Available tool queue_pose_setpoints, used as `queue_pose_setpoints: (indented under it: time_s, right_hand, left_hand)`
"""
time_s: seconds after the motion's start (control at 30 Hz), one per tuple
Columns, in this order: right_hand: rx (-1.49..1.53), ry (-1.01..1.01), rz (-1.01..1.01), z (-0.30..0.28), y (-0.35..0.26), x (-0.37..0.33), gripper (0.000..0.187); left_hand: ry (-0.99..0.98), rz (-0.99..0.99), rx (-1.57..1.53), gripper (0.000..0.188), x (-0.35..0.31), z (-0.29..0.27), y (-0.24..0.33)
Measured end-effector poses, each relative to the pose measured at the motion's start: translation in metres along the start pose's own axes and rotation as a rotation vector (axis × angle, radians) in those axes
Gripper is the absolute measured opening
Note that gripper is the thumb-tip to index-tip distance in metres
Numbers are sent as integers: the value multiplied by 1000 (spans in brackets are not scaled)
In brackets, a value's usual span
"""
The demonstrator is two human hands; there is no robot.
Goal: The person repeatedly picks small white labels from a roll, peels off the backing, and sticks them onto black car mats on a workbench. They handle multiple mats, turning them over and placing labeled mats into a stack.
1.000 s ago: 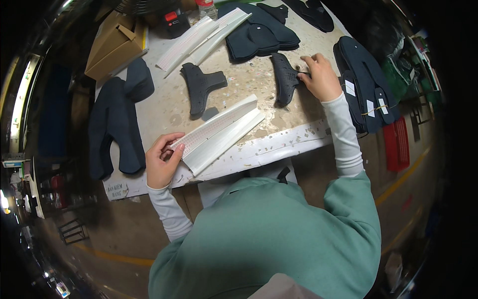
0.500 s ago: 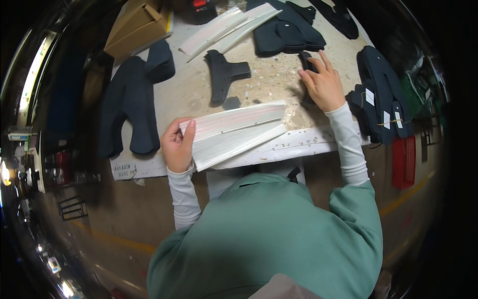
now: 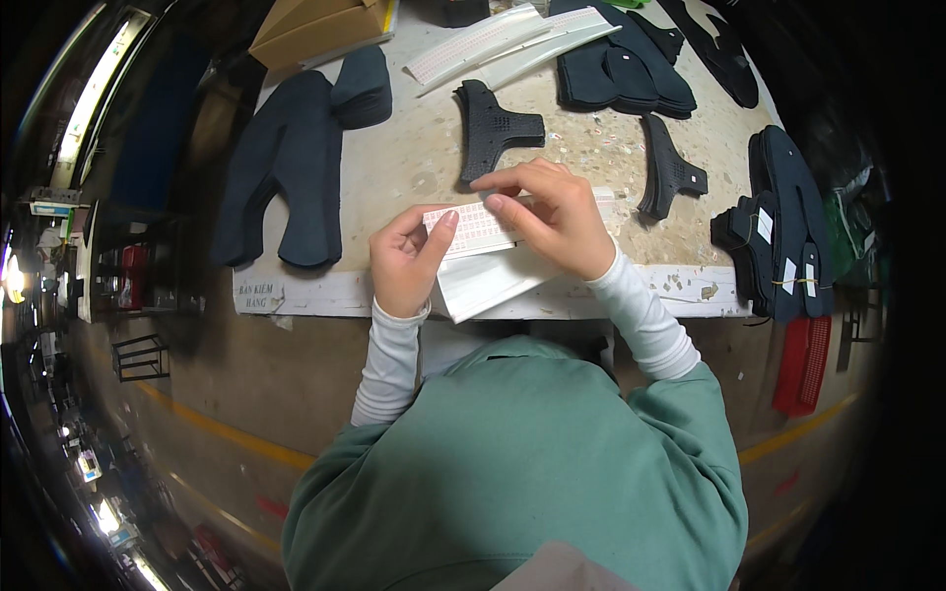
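My left hand [image 3: 406,258] is closed on the near left end of a white label sheet [image 3: 473,233] with rows of reddish print, thumb on top. A whitish backing [image 3: 501,281] hangs below the printed strip. Over the sheet reaches my right hand [image 3: 557,219], its index finger stretched out and its thumb at the sheet's upper edge, a small gap between their tips. It hides the sheet's middle. Just beyond lies a dark T-shaped pad stack [image 3: 490,123]. To the right sits another dark T-shaped pad [image 3: 667,172] with a small white label on one end.
Larger dark forked pads [image 3: 296,172] are stacked at the left, beside a cardboard box [image 3: 320,32]. More label sheets [image 3: 512,44] and dark pads [image 3: 623,74] lie at the back. Tied, tagged pad bundles [image 3: 783,222] stand at the right edge, above a red crate [image 3: 803,366].
My right hand has moved left from the right-hand T-shaped pad to the label sheet, uncovering that pad. The whole view has shifted a little.
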State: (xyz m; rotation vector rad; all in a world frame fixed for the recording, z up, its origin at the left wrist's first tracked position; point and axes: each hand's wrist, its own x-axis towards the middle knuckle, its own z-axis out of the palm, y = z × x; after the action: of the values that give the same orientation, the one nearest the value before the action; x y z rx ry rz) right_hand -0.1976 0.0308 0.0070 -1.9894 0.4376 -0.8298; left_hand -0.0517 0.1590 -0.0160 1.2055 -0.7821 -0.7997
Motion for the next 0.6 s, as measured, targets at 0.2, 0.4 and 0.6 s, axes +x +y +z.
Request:
queue_pose_setpoints:
  time_s: [0.2, 0.4, 0.6]
  right_hand:
    - [-243, 123, -243, 4, 7, -2, 15]
    - [-393, 202, -422, 7, 8, 0, 16]
    - [-377, 230, -379, 9, 5, -3, 18]
  left_hand:
    - [-2, -12, 24, 16, 1, -3, -1]
    - [9, -15, 51, 14, 4, 2, -2]
    - [38, -16, 48, 14, 4, 5, -3]
